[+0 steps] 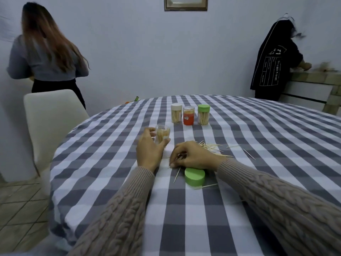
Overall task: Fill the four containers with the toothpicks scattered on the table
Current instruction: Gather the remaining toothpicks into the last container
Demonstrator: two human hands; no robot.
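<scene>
The left hand (150, 150) is curled round a clear open container (162, 134), thumb on its near side and fingers behind it, holding it upright on the checked tablecloth (258, 182); it already holds some toothpicks standing on end. The right hand (191, 156) lies just beside the left, a little nearer the body, palm down with fingers bent onto the cloth, and thin sticks show under the fingertips, so it appears to pinch a small gathered bunch, though how many I cannot tell. The relation that matters: the loose toothpicks (212, 147) lie directly beyond and to the outer side of the right hand, fanned with their long axes running mostly sideways, pointing away from the container's mouth. The right hand is plainly the nearer one to them, while the container sits forward and to its inner side. In my judgement the bunch must be turned from lying flat to upright before it drops in. A green lid (194, 177) lies just under the right wrist, with 2 stray sticks beside it. Well beyond both hands stand 3 capped containers (190, 115), looking full.
</scene>
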